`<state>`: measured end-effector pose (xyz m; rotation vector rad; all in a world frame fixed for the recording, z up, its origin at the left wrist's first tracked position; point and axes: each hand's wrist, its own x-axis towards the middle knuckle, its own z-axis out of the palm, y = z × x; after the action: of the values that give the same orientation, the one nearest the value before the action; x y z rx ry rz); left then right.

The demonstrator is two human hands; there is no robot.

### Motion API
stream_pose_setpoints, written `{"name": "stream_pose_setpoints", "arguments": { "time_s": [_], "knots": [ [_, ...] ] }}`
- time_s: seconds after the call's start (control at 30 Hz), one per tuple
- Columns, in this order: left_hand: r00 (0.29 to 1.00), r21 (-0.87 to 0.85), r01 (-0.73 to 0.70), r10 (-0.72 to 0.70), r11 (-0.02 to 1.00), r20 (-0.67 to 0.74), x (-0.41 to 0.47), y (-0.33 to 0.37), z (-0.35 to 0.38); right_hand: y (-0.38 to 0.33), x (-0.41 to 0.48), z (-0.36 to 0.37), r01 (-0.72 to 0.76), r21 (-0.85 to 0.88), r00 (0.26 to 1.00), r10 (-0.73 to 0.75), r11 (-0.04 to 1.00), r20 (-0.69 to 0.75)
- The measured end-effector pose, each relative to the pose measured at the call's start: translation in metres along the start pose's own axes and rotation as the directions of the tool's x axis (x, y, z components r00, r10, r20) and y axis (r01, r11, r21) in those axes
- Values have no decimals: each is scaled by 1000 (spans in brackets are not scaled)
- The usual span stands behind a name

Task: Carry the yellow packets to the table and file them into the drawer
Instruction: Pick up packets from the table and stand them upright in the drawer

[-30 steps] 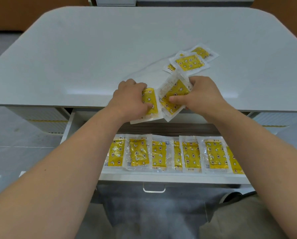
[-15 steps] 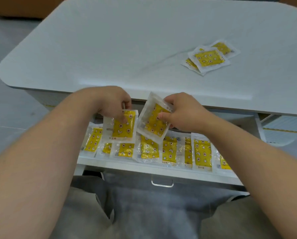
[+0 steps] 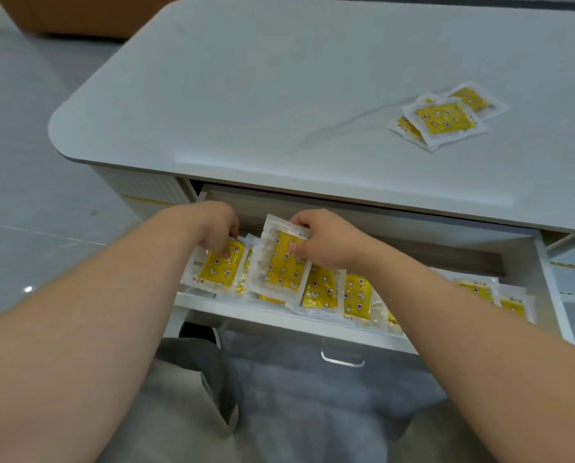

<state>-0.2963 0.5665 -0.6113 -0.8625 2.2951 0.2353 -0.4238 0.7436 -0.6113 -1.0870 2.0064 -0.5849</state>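
A yellow packet (image 3: 217, 267) is being pinched in the grip of the left hand (image 3: 212, 228); a second packet (image 3: 281, 262) is being clamped by the right hand (image 3: 326, 240), just above the filed row (image 3: 356, 295) in the drawer (image 3: 279, 317)

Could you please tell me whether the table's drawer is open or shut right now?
Open. The drawer is pulled out below the tabletop, showing a row of yellow packets inside.
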Motion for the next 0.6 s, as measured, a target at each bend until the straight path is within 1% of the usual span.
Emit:
{"name": "stream_pose_setpoints", "arguments": {
  "time_s": [0.1,0.23,0.37,0.47,0.53,0.6],
  "knots": [
    [999,12,50,-50,999,-21,1,-5,8,-4,5,5,15,1,1000,-15,1000,10],
    [994,33,83,-80,996,-70,-2,-9,16,-9,12,19,55,-20,998,-54,998,32],
    [994,-30,71,-73,997,-77,-5,-10,20,-11,21,37,113,-117,993,-108,987,50],
    [993,-37,64,-67,997,-98,-6,-13,18,-9,28,48,131,-192,991,-130,973,20],
    [990,-29,59,-62,998,-126,-6,-16,15,-8,31,54,126,-227,990,-136,966,-28],
    [989,-26,46,-50,999,-136,-7,-16,11,-8,34,58,124,-300,985,-153,946,-76]
  ]
}}
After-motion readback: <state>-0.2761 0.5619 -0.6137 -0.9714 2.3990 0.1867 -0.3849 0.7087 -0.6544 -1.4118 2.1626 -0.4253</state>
